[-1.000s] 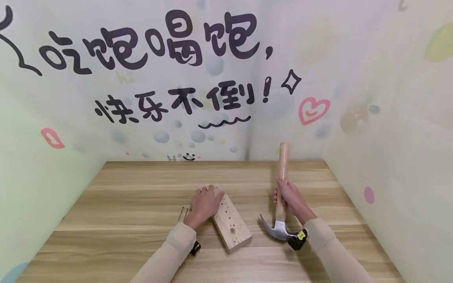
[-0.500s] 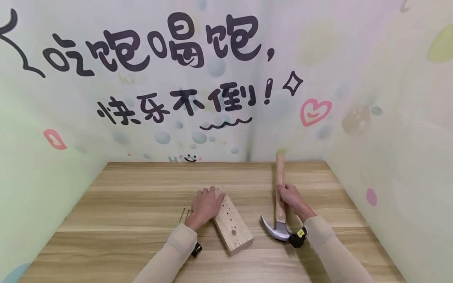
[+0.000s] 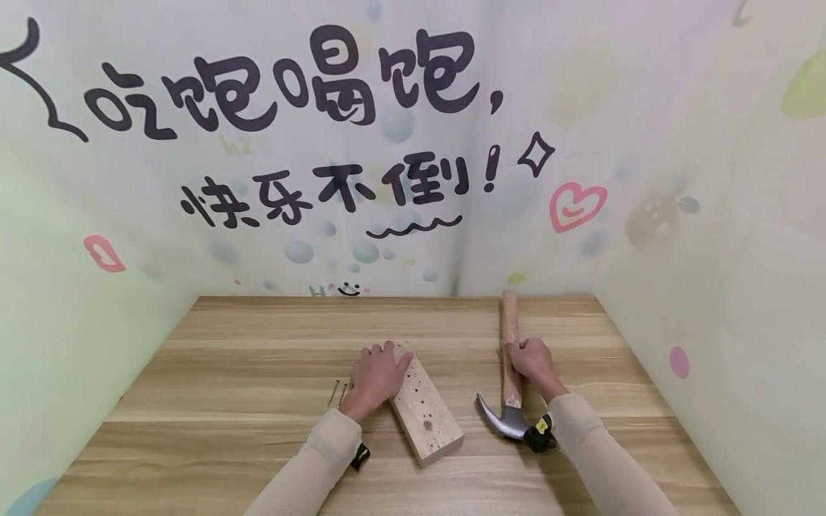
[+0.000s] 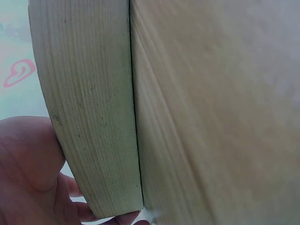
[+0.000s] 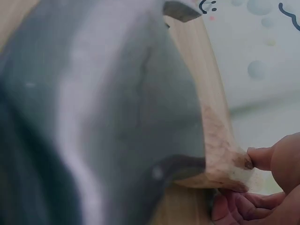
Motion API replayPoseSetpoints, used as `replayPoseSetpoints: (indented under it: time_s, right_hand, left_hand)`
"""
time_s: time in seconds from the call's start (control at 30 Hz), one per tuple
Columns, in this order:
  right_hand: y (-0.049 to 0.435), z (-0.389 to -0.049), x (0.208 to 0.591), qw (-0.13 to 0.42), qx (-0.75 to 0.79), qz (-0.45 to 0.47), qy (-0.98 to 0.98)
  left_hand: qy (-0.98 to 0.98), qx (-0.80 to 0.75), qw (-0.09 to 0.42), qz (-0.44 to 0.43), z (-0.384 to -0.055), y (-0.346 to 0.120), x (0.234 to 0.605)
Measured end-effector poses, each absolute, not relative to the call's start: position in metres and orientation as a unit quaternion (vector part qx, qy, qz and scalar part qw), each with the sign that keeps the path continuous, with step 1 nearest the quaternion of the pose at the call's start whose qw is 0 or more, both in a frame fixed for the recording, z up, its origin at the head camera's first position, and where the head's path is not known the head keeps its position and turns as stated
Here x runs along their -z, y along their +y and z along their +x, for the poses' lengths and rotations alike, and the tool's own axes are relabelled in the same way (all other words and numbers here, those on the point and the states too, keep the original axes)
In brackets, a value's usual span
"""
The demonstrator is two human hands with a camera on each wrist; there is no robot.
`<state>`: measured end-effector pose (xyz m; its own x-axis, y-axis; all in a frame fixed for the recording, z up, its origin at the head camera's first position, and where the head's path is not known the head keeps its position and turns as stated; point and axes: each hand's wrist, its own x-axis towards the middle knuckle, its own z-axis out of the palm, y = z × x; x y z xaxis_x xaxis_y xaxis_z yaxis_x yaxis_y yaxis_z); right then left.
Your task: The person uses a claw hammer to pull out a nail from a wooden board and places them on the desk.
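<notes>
My left hand (image 3: pixel 379 378) grips the far end of a pale wooden block (image 3: pixel 427 416), thumb on top. In the left wrist view the fingers wrap the end of the block (image 4: pixel 93 103). Several small dark holes and a knot mark its top face. To the right, my right hand (image 3: pixel 534 364) holds the wooden handle of a claw hammer (image 3: pixel 511 380). The handle points away and the metal head lies toward me, low over the table; whether it touches is unclear. Seen from the right wrist, the hammer head (image 5: pixel 117 108) fills much of the view, with the hand (image 5: pixel 276 178) pinching the handle.
Nails (image 3: pixel 334 393) lie on the table left of my left hand, partly hidden by it. The wood-grain table (image 3: pixel 226 387) ends at a printed back wall (image 3: pixel 400 272), with side walls at left and right. Black wrist devices show at both cuffs.
The hammer and my right hand have come down toward the table, and the handle's far end sits lower in view. My left hand keeps its grip on the block.
</notes>
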<state>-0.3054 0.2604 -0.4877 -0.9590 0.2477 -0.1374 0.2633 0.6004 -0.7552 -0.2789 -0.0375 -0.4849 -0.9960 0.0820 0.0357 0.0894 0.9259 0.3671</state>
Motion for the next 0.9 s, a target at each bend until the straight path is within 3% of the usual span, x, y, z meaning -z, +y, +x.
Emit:
replayPoseSetpoints:
  time_s: [0.4,0.9]
  right_hand:
    - [0.259,-0.306,0.485,0.026,0.411,0.162,0.897]
    - [0.261,-0.307,0.491,-0.001,0.367,0.12,0.922]
  left_hand:
    - [-0.979,0.198,0.012,-0.049,-0.279,-0.036,0.485]
    - [-0.976,0.207,0.024,-0.061,-0.287,-0.056,0.48]
